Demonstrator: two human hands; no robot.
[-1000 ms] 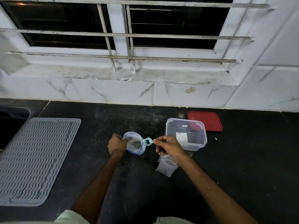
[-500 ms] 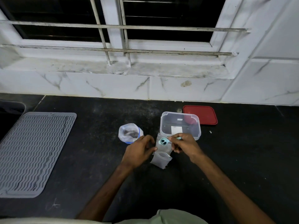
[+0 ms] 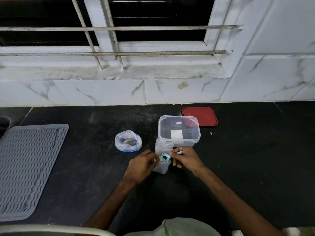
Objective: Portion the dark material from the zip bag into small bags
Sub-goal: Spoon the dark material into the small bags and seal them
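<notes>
The zip bag, clear with a blue seal and dark material inside, stands open on the black counter, apart from both hands. My left hand pinches the mouth of a small clear bag that stands in front of me. My right hand grips a small light-blue scoop by its handle. The scoop's bowl carries two dark pieces and hovers at the small bag's mouth. Several more small bags lie stacked just behind it.
A clear plastic tub stands right behind the small bags, its red lid lying further back near the marble wall. A grey ribbed mat covers the counter at the left. The window ledge and bars rise behind.
My left hand left the zip bag and moved right to the small bag. My right hand carried the scoop from the zip bag's mouth to the small bag's mouth.
</notes>
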